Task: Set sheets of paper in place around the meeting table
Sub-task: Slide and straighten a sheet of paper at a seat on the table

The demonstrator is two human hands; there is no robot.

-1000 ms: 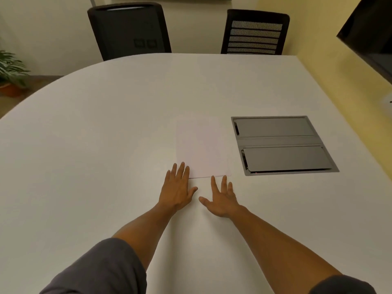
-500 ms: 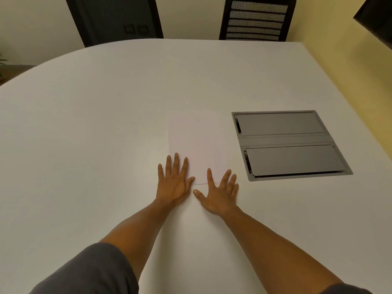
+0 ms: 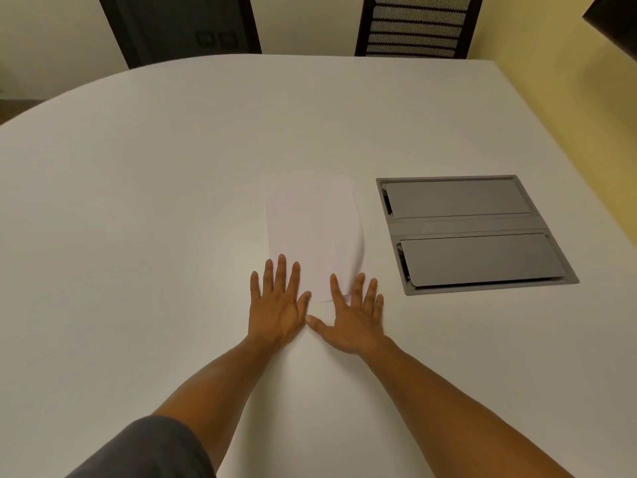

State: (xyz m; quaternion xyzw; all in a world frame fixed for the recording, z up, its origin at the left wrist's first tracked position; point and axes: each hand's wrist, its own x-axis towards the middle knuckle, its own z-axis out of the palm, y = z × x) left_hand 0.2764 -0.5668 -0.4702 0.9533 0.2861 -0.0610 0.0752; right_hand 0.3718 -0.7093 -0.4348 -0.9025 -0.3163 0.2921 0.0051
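Note:
A white sheet of paper [image 3: 312,229] lies on the white meeting table [image 3: 138,201], just left of the grey cable box. Its right edge bows up in a curve. My left hand [image 3: 279,301] lies flat with spread fingers, fingertips on the sheet's near left corner. My right hand [image 3: 355,312] is also flat and spread, fingertips on the near right corner. Neither hand grips anything.
A grey metal cable box [image 3: 472,232] with two closed lids is set into the table right of the sheet. Two black chairs [image 3: 182,25] [image 3: 413,25] stand at the far edge. A yellow wall runs along the right side.
The view has tilted down and closer. Both hands slid forward onto the sheet's near edge, and the sheet's right side has bowed upward.

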